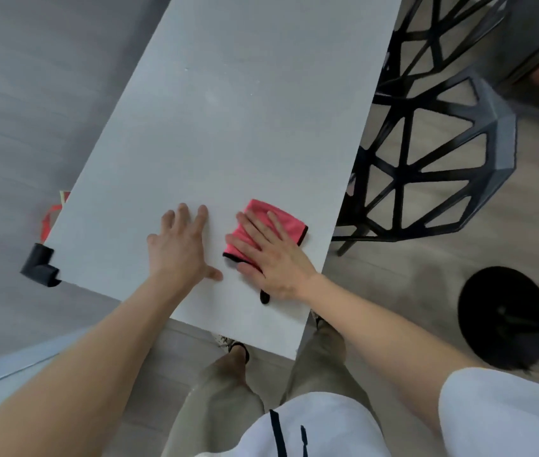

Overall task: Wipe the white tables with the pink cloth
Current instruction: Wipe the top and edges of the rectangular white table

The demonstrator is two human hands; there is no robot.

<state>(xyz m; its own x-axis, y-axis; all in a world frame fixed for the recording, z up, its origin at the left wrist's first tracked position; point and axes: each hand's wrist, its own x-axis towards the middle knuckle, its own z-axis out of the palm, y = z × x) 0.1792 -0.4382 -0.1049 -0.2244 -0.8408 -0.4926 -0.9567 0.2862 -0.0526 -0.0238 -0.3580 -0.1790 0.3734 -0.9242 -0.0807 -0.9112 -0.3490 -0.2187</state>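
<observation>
Head view: the pink cloth (289, 224) lies folded on the white worktop (228, 110), near its 5 o'clock corner. The right grip (271, 255) is open, its straight fingers pressing flat on the cloth. The cloth shows past the fingertips toward 1 o'clock and beside the thumb at 9 o'clock. The left grip (182, 249) is also open, flat on the bare worktop just at 9 o'clock of the cloth. A black chair (426, 143) stands at 3 o'clock of the worktop.
</observation>
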